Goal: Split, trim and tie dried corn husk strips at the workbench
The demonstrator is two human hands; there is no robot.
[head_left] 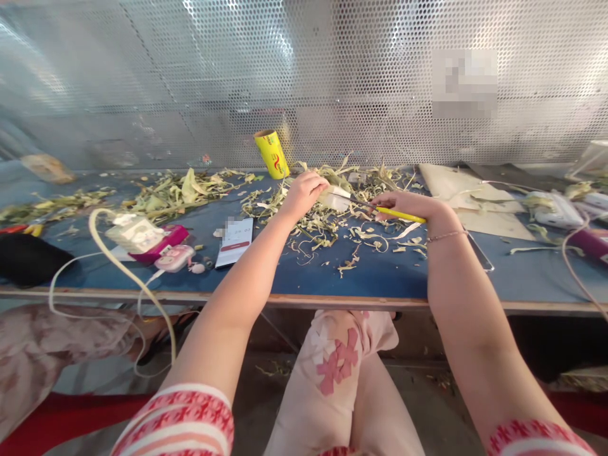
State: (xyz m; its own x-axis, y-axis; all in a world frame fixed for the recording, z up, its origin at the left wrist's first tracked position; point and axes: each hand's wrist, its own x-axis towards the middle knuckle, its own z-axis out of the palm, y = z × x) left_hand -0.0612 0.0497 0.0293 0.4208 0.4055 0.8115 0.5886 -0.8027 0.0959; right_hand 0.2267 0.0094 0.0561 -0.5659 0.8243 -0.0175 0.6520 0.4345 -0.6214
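My left hand (pixel 306 193) is closed on a pale, whitish piece (pixel 338 199), held above the table over a heap of shavings. What the piece is, I cannot make out. In my right hand (pixel 396 204) is a slim tool with a yellow handle (pixel 401 215) and a thin dark metal end, its exact kind unclear. That metal end reaches left to the near side of the pale piece. Dry, pale green leaf-like shavings (pixel 323 231) lie beneath and around both hands.
A yellow cardboard tube (pixel 272 154) stands by the perforated metal wall (pixel 313 76). Left on the blue table (pixel 332 277) are a phone (pixel 235 242), a pink case (pixel 173 258), a corded device (pixel 137 234) and a leaf pile (pixel 183 190). Pale sheets (pixel 468 190) lie right.
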